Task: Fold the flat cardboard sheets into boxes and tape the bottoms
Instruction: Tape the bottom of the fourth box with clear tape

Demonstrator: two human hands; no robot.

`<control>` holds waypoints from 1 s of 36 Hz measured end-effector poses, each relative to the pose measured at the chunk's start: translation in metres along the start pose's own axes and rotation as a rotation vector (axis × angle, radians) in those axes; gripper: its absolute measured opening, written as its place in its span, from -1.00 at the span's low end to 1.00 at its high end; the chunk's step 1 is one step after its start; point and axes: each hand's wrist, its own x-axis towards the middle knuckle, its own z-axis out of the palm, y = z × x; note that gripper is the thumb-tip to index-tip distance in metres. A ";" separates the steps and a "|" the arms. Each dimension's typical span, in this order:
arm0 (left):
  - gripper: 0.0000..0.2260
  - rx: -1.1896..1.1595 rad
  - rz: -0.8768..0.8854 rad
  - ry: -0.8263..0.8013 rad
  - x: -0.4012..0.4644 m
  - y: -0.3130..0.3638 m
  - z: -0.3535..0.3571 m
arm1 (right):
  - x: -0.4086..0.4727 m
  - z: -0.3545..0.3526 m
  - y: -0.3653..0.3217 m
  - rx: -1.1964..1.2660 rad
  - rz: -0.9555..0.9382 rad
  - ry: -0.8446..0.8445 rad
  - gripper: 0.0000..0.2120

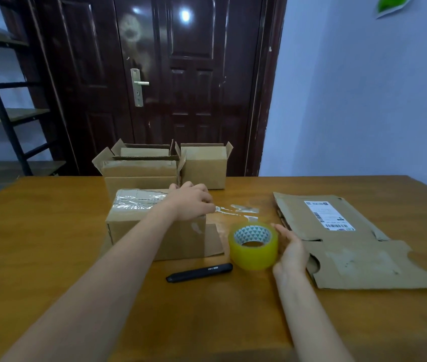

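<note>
A folded cardboard box lies on the table with clear tape along its upper face. My left hand rests on the box's right end, fingers curled over the tape there. A strip of clear tape stretches from that hand to a yellowish tape roll standing to the right of the box. My right hand holds the roll's right side. A flat cardboard sheet with a white shipping label lies to the right.
Two open folded boxes stand at the table's far edge. A black utility knife lies in front of the taped box. The wooden table ends near a dark door; a metal shelf stands far left.
</note>
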 end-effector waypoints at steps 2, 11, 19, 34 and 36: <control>-0.70 -0.004 -0.001 0.003 0.000 0.000 0.000 | -0.002 -0.001 -0.003 0.018 -0.001 0.025 -0.84; -0.70 -0.022 0.001 0.030 -0.002 0.002 0.000 | 0.000 -0.008 -0.007 -0.433 -0.357 0.111 -0.82; -0.66 -0.407 0.022 0.401 -0.018 0.001 -0.021 | -0.013 0.018 -0.026 -0.631 -0.601 0.022 -0.86; -0.67 -0.336 -0.568 0.643 -0.062 -0.063 -0.050 | -0.068 0.124 -0.021 -0.857 -0.642 -0.546 -0.82; -0.53 -0.248 -0.661 0.530 -0.060 -0.066 -0.041 | -0.077 0.142 -0.014 -0.982 -0.539 -0.630 -0.76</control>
